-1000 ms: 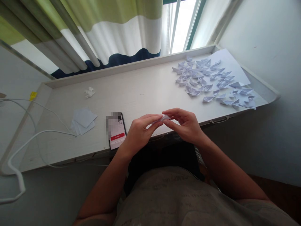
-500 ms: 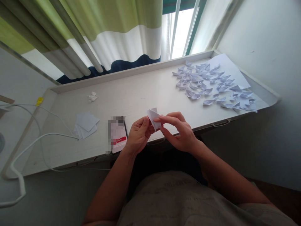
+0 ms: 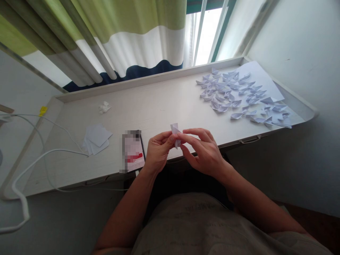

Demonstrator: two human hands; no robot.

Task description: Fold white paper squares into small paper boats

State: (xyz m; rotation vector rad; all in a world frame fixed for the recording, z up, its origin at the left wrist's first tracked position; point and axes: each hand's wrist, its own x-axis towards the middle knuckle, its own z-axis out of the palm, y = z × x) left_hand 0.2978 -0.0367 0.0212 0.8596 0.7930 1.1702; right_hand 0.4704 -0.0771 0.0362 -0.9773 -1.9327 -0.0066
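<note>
A small piece of folded white paper [image 3: 174, 128] is held up just above the desk's front edge. My left hand [image 3: 159, 148] pinches it from the left, thumb on the near face. From the right, my right hand [image 3: 203, 150] has its index fingertip against the paper and its thumb close to the lower corner; the other fingers are bent and spread. Fingertips cover the middle of the paper. Many folded paper boats [image 3: 225, 90] stand crowded on the right side of the desk.
On the white desk [image 3: 148, 106] lie loose paper squares [image 3: 98, 136], a crumpled tissue [image 3: 104, 107] and a phone [image 3: 136, 148] left of my hands. White cables [image 3: 18, 184] cross the left end. A large paper sheet [image 3: 261, 79] lies beneath some boats.
The folded paper has turned to a narrower, more upright view. My left thumb has shifted right onto it, and my right fingers have spread a little.
</note>
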